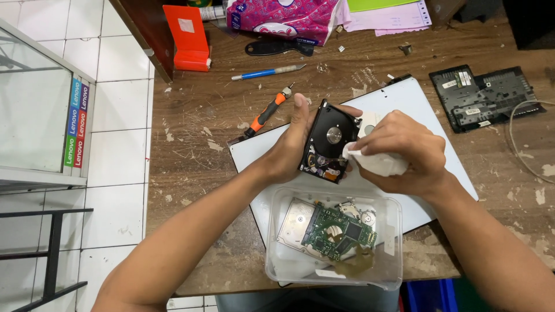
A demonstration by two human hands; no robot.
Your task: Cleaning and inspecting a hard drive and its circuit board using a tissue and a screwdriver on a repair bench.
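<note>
From my remote seat, I start at the left, where white floor tiles (118,115) run beside the worn wooden table (191,150). An orange box (186,37) stands at the table's far left corner, with a blue pen (263,73) lying just right of it and an orange-and-black screwdriver (265,115) lying slanted nearer the middle.

My left hand (291,147) is clamped on the opened hard drive (328,141), thumb on its upper edge and fingers wrapped behind its far side. The drive is held tilted up off the table, above a white laptop lid (404,98) that lies flat under both hands. It is a black rectangular case with its cover off; I see a dark, shiny round platter with a silver hub at its centre, and small metal and coloured parts crowded at its lower end.

My right hand (404,153) is closed around a wad of white tissue (373,162), whose tip touches the drive's lower right edge beside the platter.

In front of the hands sits a clear plastic tub (277,254), holding a second drive with a green circuit board (341,231) facing up.

Further right, a black plastic panel (483,98) lies flat on the table, well apart from the hands.
</note>
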